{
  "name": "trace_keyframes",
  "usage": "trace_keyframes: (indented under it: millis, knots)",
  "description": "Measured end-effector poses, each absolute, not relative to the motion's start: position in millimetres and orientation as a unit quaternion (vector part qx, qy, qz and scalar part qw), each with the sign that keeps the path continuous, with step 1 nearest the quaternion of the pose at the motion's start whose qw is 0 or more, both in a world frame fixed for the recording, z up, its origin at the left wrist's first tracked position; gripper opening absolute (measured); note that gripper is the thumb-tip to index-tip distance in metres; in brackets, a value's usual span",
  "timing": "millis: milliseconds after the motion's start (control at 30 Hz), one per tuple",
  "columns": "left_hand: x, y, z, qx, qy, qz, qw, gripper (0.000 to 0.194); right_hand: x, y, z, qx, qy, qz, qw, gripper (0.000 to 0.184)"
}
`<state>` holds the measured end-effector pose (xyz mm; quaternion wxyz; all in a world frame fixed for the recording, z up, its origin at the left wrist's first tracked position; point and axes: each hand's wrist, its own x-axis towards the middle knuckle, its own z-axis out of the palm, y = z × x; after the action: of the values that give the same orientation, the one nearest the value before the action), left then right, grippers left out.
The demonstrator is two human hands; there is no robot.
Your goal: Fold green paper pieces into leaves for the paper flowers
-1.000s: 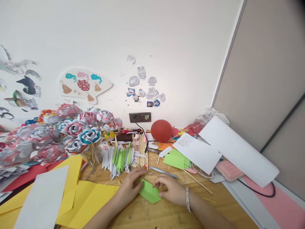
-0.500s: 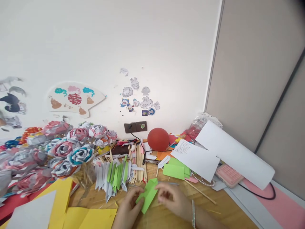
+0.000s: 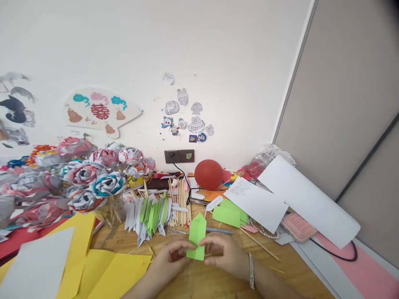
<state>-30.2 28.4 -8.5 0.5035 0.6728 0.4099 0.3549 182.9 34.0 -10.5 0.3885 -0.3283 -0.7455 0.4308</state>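
A strip of light green paper stands upright between my hands, its top corners folded to a point and a crease down its length. My left hand pinches its lower left edge. At the right edge, my right hand, with a silver bracelet on the wrist, holds the paper with bent fingers. Just beyond lie more green paper pieces. To the left stands a row of folded white and green paper strips.
Paper roses crowd the left side above yellow sheets. Wooden sticks and a red balloon are at the back. A rolled white sheet, a pink calculator-like device and a loose stick lie right.
The green paper has turned from slanted to upright. My right hand has come in to its right edge, while the left still holds the left side. The view has tilted slightly downward.
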Motion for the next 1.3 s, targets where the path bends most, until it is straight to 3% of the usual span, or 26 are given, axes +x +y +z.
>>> trace_keyframes:
  millis: [467, 667, 1300]
  knots:
    - [-29, 21, 5, 0.856, 0.344, 0.232, 0.310, 0.015, 183, 37, -15, -0.307, -0.825, 0.358, 0.312, 0.027]
    - [-30, 23, 4, 0.867, 0.321, 0.222, 0.310, 0.016, 184, 40, -19, -0.334, -0.836, 0.330, 0.283, 0.010]
    - [-16, 25, -10, 0.838, 0.434, 0.224, 0.245, 0.008, 172, 26, -11, -0.422, -0.848, 0.215, 0.238, 0.012]
